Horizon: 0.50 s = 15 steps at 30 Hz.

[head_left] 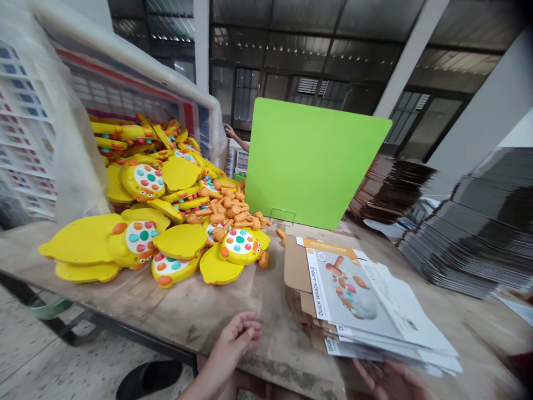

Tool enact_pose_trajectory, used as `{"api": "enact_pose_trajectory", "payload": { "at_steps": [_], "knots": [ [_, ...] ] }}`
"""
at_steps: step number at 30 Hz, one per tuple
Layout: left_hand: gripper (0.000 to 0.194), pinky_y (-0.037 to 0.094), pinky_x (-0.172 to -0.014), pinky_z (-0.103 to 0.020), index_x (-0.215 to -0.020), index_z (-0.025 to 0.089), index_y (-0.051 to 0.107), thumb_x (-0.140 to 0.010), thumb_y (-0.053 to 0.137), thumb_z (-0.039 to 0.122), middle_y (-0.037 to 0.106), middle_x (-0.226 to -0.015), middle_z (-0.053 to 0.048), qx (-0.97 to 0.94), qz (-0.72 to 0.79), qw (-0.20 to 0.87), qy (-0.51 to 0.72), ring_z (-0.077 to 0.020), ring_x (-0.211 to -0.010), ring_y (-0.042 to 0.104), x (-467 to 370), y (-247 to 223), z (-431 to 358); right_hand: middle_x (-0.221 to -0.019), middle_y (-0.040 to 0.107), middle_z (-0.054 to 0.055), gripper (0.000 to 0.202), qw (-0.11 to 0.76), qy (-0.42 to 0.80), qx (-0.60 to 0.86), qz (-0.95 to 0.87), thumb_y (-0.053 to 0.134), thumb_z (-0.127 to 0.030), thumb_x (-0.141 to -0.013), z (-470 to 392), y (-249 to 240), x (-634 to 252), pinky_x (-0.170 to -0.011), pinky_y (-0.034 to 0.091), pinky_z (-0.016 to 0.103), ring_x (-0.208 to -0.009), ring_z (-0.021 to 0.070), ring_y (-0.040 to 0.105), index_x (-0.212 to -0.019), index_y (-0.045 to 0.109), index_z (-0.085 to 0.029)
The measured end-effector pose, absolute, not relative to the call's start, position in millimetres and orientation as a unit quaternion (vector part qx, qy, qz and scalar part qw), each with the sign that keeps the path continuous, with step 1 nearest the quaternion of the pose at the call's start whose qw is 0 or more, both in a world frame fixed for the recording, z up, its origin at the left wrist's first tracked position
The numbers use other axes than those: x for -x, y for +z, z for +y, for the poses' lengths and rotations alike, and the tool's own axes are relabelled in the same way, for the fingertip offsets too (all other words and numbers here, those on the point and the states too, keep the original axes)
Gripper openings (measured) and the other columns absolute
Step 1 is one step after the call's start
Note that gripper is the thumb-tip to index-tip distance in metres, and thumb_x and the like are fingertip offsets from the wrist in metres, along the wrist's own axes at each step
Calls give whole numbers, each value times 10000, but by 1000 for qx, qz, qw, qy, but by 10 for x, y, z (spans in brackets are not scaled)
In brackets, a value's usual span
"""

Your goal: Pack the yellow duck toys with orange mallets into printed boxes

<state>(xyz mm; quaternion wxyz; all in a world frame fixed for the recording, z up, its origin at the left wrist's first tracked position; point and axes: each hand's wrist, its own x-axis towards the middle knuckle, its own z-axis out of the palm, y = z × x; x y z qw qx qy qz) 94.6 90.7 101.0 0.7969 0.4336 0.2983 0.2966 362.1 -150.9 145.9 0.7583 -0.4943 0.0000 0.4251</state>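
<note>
Lying nearest R hand (387, 383), flat carton stack (353, 289) slants far-L to near-R; R fingers at near edge, grip unclear; L hand (238, 335) half-curled, empty.

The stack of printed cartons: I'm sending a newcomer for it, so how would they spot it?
Find the upright green board on the table. In front of it, slightly right, the stack of printed cartons lies flat, with the right hand at its near edge. Unlike the taller grey stack farther right, it shows the words DUCK WHACK-A-MOLE on top.
</note>
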Motion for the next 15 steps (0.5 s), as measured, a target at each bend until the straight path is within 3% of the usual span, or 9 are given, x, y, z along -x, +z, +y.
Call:
{"api": "enact_pose_trajectory", "payload": {
  "at_steps": [3,8,12,15],
  "knots": [
    [544,561,-825,-371,-1021,204,683,-609,914,475,715,-905,-59,-440,299,792,300,-249,-897,701,-944,1014,906,-918,787,32,249,778,426,455,85,675,-57,-648,-1245,1489,-3868,-901,625,447,-938,233,746,-835,677,-222],
    [544,560,-837,-397,-1020,207,682,-603,910,472,715,-911,-70,-446,302,786,304,-270,-908,708,-943,986,911,-765,730,20,219,772,393,493,84,558,-3,-711,-799,1593,-4233,-749,642,339,-751,178,727,-766,595,-211],
    [569,562,-829,-402,-1031,210,678,-592,910,487,718,-907,-68,-446,306,783,306,-273,-894,713,-952,956,922,-735,664,1,159,750,369,548,47,536,-62,-864,-532,1598,-4535,-722,620,326,-708,153,684,-784,584,-191],
    [591,561,-826,-406,-1031,210,672,-577,914,499,720,-901,-71,-445,308,783,306,-279,-896,715,-962,947,931,-853,667,8,114,718,311,623,8,606,-248,-964,-440,1575,-4702,-735,597,339,-756,146,667,-914,629,-149]
  ]
}}
